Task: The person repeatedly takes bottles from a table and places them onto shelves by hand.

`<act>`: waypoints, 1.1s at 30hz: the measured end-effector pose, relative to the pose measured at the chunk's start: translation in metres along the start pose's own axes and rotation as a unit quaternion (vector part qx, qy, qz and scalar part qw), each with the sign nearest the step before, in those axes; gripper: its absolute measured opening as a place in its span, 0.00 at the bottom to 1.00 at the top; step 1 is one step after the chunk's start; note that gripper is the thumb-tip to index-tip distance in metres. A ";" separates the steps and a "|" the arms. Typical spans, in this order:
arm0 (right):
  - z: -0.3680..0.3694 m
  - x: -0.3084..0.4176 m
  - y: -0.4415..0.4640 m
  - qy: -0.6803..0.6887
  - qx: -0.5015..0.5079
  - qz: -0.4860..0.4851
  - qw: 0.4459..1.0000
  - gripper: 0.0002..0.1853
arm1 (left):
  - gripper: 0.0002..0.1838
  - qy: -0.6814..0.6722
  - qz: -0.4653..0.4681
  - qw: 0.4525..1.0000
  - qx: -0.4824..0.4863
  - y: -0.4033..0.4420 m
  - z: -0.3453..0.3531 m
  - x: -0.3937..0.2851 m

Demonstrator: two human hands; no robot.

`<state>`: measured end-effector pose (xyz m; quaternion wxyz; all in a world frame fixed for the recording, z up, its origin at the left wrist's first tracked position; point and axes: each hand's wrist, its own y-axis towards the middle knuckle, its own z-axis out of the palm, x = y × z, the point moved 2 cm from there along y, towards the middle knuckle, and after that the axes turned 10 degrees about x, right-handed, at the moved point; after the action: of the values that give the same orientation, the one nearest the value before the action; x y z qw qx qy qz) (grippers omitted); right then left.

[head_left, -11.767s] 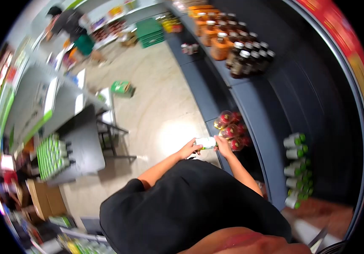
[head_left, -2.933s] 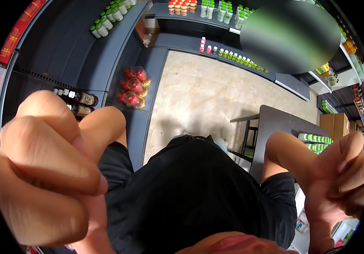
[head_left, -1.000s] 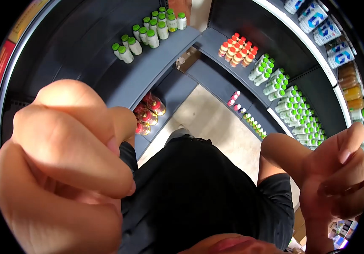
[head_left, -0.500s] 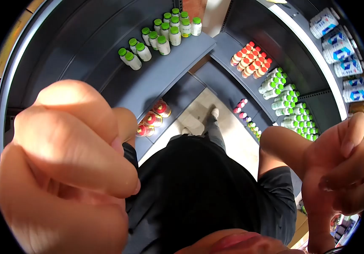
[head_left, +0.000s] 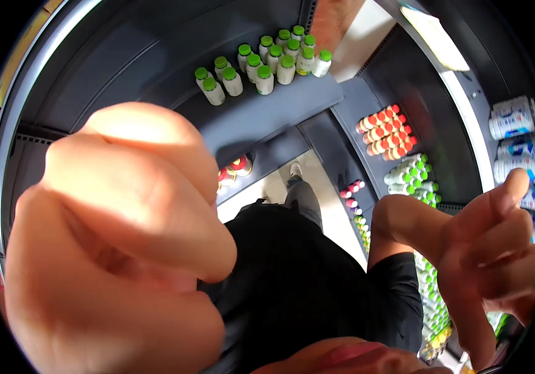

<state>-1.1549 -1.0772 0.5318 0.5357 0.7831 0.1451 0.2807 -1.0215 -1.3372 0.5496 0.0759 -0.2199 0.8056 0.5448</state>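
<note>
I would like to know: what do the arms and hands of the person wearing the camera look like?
The left hand and right hand are bare: no glove or ring shows. The right arm has a short, loose black sleeve that ends near the elbow. The left sleeve is hidden. No cables or markings are visible.
</note>
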 end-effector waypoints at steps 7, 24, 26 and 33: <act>-0.025 -0.127 -0.072 -0.110 -0.122 0.087 0.983 0.06 | 0.12 -0.038 -0.020 0.999 -0.012 -0.029 0.062 0.083; 0.015 -0.510 -0.273 -0.084 0.122 0.415 0.898 0.27 | 0.15 -0.111 -0.641 0.759 -0.036 -0.212 0.227 0.310; 0.010 -0.505 -0.272 -0.092 0.131 0.436 0.885 0.24 | 0.19 -0.167 -0.573 0.789 -0.146 -0.209 0.231 0.322; 0.024 -0.454 -0.275 -0.134 0.153 0.428 0.881 0.20 | 0.32 0.027 -0.618 0.761 -0.195 -0.208 0.233 0.345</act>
<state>-1.4836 -1.2292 0.1430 0.2514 0.8712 -0.2362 0.3492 -1.2658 -1.2833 0.1570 0.3299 -0.6946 0.3732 0.5190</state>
